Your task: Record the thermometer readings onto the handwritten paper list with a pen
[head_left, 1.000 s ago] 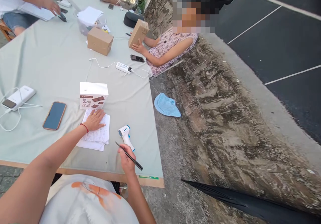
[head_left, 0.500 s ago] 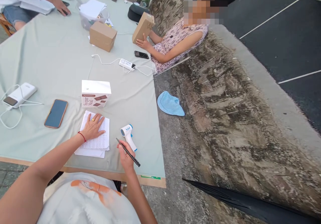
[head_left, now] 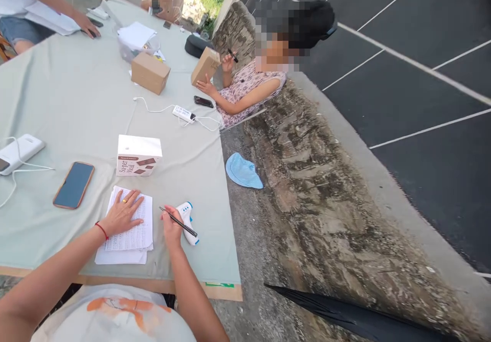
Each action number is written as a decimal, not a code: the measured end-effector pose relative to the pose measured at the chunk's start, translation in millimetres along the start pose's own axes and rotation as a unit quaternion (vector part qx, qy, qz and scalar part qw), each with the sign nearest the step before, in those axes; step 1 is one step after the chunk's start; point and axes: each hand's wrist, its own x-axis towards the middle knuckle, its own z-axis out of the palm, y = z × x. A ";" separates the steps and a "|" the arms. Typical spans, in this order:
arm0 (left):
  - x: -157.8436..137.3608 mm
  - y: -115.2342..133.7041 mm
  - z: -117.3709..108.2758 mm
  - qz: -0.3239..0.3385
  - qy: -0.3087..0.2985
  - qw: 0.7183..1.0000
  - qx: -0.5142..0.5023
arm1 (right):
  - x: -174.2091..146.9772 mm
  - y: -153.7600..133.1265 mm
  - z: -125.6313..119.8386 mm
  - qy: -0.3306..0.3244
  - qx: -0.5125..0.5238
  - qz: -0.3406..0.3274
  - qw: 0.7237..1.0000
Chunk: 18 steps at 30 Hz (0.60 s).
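My left hand (head_left: 125, 214) lies flat with spread fingers on a small stack of handwritten paper sheets (head_left: 140, 237) near the table's front edge. To the right of the sheets, my right hand (head_left: 172, 224) grips a black pen (head_left: 186, 224), its tip pointing up and left, apart from the paper. A white and blue infrared thermometer (head_left: 187, 211) lies just beside that hand, partly covered by it and the pen. Beyond the sheets stands a white and brown box (head_left: 139, 155). A phone with an orange-brown edge (head_left: 73, 185) rests to the left.
Power banks (head_left: 23, 153) with white cables, a cardboard box (head_left: 150, 73) and a plastic tub (head_left: 132, 50) with papers stand on the cloth-covered table (head_left: 76, 112). At the right edge a person (head_left: 249, 89) holds another cardboard box (head_left: 206, 67). A blue hat (head_left: 244, 171) lies off the table.
The view has shifted, so the table things sit lower and further left. My right hand with the pen has come nearer the sheets. The person at right now shows a raised hand with a dark pen-like object.
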 end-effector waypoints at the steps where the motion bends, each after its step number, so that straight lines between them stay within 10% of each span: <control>1: 0.1 -2.1 2.2 0.002 0.004 1.000 0.004 | 7.0 -2.7 4.0 -0.007 0.004 -0.001 1.000; 18: 2.9 7.0 -7.0 -0.004 -0.027 0.998 0.048 | 43.5 15.3 36.8 -0.028 -0.116 -0.054 0.991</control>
